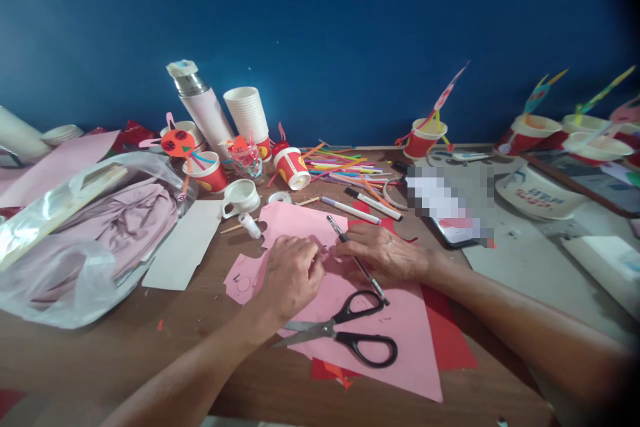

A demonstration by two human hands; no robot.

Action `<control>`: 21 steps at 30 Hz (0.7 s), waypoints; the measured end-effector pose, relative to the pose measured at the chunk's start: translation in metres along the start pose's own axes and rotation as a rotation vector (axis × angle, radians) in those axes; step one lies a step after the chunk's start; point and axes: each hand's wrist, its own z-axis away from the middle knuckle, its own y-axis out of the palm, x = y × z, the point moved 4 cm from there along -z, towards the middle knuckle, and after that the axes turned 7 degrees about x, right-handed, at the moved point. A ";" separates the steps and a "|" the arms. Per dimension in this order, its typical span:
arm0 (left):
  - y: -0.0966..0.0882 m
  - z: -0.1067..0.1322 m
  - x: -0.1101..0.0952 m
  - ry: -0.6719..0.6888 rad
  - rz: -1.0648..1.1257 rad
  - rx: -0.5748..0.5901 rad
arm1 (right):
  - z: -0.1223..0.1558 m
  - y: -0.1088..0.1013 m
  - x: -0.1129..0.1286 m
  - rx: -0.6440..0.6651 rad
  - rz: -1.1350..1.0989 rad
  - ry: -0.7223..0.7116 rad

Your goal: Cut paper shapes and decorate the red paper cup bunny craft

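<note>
My left hand (295,271) is closed, its fingertips pinched together over the pink paper (400,327). What they hold, perhaps a small pink bit, is too small to name. Facing it, my right hand (383,252) has its fingers closed, with a black-and-clear pen (371,277) slanting between them. The two hands' fingertips nearly meet. Just below them, scissors with black handles (327,329) lie partly spread on the pink paper. Drawn pen marks show on the paper's left part. Red paper (450,337) sticks out from underneath.
Markers (350,209), a white mug (241,197) and a glue bottle (250,225) lie beyond the paper. Behind are pipe cleaners (345,167), decorated paper cups (207,172), stacked cups (246,113) and a thermos (205,107). A plastic bag (75,300) sits left, a phone (445,207) right.
</note>
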 end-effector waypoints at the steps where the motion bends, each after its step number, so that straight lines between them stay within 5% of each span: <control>1: 0.000 0.000 0.001 -0.006 0.005 -0.004 | 0.000 0.000 0.001 -0.006 -0.001 -0.003; 13: 0.005 0.002 0.003 -0.053 0.168 0.000 | -0.002 0.001 0.004 -0.109 0.007 0.071; 21: -0.001 0.003 0.001 0.064 0.175 -0.097 | -0.002 0.005 -0.010 -0.184 0.248 0.353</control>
